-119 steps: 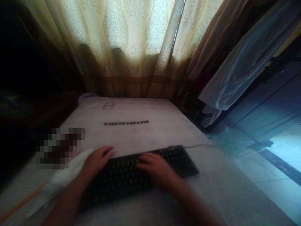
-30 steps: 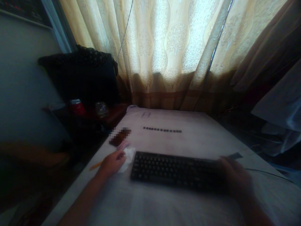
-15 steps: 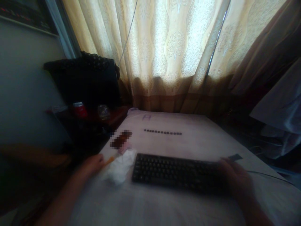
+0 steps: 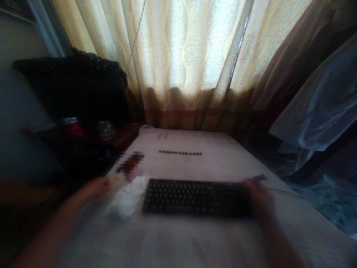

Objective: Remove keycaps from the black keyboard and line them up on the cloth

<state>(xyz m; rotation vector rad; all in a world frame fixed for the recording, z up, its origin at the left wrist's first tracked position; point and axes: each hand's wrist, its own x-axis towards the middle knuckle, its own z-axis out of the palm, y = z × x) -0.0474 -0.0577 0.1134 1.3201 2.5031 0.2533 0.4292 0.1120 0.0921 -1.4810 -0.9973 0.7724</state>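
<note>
A black keyboard [image 4: 192,197] lies on a pale cloth-covered table [image 4: 195,238]. My right hand [image 4: 259,197] is wrapped round its right end, hiding that edge. At the left side of the table is my left hand [image 4: 99,186], its fingers smeared and apparently curled. Close to those fingertips is a small orange-yellow thing [image 4: 115,181], too blurred to name; whether they touch cannot be made out. Crumpled white tissue or cloth [image 4: 129,197] sits between my left hand and the keyboard. Beyond the keyboard runs a row of several small black pieces, like keycaps [image 4: 180,153].
A pixelated brown and pink item [image 4: 131,165] lies at the table's left edge. On a dark red surface stand a red can [image 4: 73,127] and a clear glass container [image 4: 106,130]. A dark flat piece [image 4: 260,177] and a cable [image 4: 284,192] lie right of the keyboard.
The view has turned right, so everything appears further left. The keyboard looks slightly straighter, with my right hand still on its right end. My left hand appears a little nearer the orange-yellow thing.
</note>
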